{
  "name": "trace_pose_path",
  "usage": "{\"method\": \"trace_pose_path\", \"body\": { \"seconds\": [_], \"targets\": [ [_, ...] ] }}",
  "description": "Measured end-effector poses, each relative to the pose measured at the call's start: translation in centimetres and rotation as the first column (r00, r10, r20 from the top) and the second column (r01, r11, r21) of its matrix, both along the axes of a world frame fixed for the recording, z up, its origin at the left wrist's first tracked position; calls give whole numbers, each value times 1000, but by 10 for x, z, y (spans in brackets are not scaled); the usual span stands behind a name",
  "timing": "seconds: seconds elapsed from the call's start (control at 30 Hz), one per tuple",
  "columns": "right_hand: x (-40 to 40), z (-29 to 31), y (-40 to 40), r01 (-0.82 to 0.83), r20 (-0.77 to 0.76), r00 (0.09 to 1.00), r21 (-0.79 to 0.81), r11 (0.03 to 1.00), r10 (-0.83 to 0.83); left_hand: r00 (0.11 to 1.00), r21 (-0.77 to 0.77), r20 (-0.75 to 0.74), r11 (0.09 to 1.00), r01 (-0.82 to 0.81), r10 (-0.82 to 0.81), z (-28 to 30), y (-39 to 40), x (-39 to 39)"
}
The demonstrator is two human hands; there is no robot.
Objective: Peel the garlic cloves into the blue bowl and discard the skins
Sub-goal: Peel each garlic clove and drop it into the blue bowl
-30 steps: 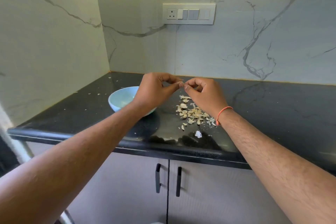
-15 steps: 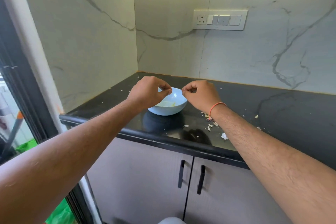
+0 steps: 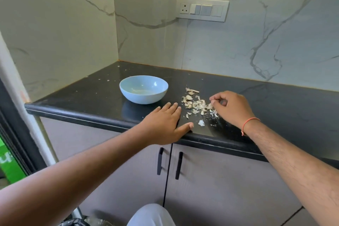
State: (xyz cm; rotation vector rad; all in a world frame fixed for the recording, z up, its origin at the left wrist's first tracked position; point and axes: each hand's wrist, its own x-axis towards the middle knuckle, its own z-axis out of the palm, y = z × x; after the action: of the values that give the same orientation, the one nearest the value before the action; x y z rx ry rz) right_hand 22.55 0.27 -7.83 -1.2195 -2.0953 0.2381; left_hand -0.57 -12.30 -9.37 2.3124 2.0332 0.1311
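A light blue bowl stands on the black counter with pale peeled bits at its bottom. Just right of it lies a loose pile of garlic cloves and skins. My left hand lies flat on the counter's front edge, fingers straight, between the bowl and the pile. My right hand is at the pile's right side with its fingers curled, the fingertips pinching at a piece there; what exactly it pinches is too small to tell.
Marble-look walls close the counter at the left and back, with a switch panel on the back wall. Small skin flakes dot the counter, one white scrap near the front edge. Grey cabinet doors with black handles are below.
Both hands were pinched together over the bowl; now they have parted. The left hand has dropped flat onto the counter edge and the right has moved right to the garlic pile.
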Motion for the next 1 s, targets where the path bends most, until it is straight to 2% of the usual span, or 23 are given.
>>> {"method": "trace_pose_path", "body": {
  "seconds": [0.2, 0.33, 0.47, 0.53, 0.67, 0.8, 1.0],
  "targets": [
    [0, -15, 8, -38, 49, 998, -12, 999, 39, 999, -11, 43, 1000, -14, 14, 5, 51, 21],
    [-2, -17, 19, -58, 93, 994, -37, 998, 61, 975, 23, 224, 1000, -11, 6, 5, 82, 20],
    [-4, -15, 27, -77, 40, 996, -34, 996, 78, 925, 136, 375, 991, 11, -62, 6, 103, 14],
    [-6, -13, 34, -106, 61, 992, -41, 994, 108, 915, 210, 392, 978, 15, -98, 5, 115, 10],
    [-11, -5, 49, -134, 198, 969, -89, 987, 149, 922, 271, 360, 962, 44, -143, 3, 139, 6],
    [-10, -7, 61, -150, 141, 976, -126, 981, 167, 924, 366, 334, 929, 54, -185, 3, 151, 4],
    [-3, -15, 63, -190, -90, 979, -42, 981, 185, 873, 476, 366, 871, 122, -322, 1, 152, 0]
  ]
}}
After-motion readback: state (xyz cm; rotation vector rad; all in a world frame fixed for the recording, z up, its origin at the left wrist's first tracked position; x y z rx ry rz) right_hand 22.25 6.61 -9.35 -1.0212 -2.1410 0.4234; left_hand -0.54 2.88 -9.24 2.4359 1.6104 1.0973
